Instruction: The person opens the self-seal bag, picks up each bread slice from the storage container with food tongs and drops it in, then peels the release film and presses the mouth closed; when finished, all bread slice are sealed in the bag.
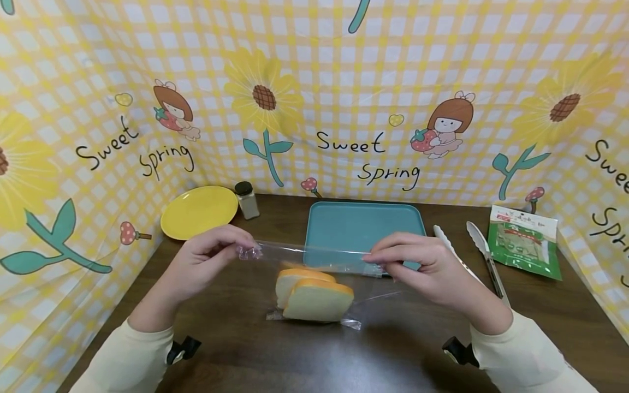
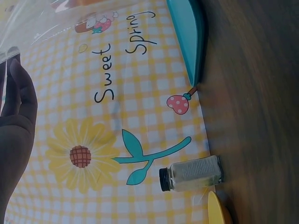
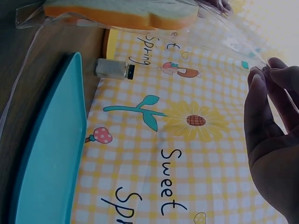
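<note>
A clear plastic bag (image 1: 372, 297) hangs stretched between both hands in the head view. Two slices of bread (image 1: 319, 300) with orange-brown crusts lie overlapping at its bottom. My left hand (image 1: 208, 262) pinches the bag's upper left corner between thumb and fingers. At the upper right corner, my right hand (image 1: 422, 265) pinches the plastic in the same way. In the right wrist view, the crust edge of the bread (image 3: 121, 17) shows through the film, above the right hand (image 3: 275, 116). The left wrist view catches the left hand (image 2: 18, 98) at the bag's edge.
Behind the bag lies a teal tray (image 1: 363, 226). A yellow plate (image 1: 199, 213) and a black-lidded jar (image 1: 247, 201) stand at the back left. Tongs (image 1: 486, 256) and a green-and-white food packet (image 1: 524, 243) lie right. A checked cloth (image 1: 344, 87) hangs around the dark table (image 1: 236, 357).
</note>
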### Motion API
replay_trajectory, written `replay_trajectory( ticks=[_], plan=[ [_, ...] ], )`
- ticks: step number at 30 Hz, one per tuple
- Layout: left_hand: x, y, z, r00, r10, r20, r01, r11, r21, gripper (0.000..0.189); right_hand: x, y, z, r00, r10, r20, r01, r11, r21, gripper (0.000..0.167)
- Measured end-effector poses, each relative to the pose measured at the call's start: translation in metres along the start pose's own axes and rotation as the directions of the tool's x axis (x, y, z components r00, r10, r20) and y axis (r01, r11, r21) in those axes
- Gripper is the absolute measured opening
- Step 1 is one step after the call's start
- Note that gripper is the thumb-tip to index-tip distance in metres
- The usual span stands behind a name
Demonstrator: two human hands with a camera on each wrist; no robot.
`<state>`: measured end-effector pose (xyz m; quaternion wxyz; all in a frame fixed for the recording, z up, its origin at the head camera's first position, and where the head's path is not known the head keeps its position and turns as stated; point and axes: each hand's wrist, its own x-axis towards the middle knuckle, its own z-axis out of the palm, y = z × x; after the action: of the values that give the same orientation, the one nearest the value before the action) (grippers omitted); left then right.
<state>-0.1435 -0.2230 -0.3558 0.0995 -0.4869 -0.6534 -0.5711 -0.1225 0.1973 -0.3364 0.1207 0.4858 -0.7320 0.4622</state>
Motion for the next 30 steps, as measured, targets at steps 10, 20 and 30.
replay_trajectory(
  ticks=[10, 20, 30],
  plan=[
    [-0.001, 0.003, -0.003, 0.996, -0.088, 0.01, 0.087, 0.992, 0.092, 0.035, 0.001, -0.001, -0.001, 0.998, -0.062, 0.007, 0.062, 0.993, -0.095, 0.044],
    [0.004, 0.003, -0.001, 0.996, -0.092, 0.022, 0.088, 0.985, 0.148, 0.044, 0.003, 0.003, 0.002, 0.98, -0.192, -0.043, 0.184, 0.972, -0.15, 0.034],
    [0.008, 0.007, 0.006, 0.994, -0.072, -0.083, 0.098, 0.929, 0.358, 0.039, 0.01, 0.004, 0.005, 0.965, -0.248, -0.082, 0.221, 0.943, -0.249, 0.02]
  ],
)
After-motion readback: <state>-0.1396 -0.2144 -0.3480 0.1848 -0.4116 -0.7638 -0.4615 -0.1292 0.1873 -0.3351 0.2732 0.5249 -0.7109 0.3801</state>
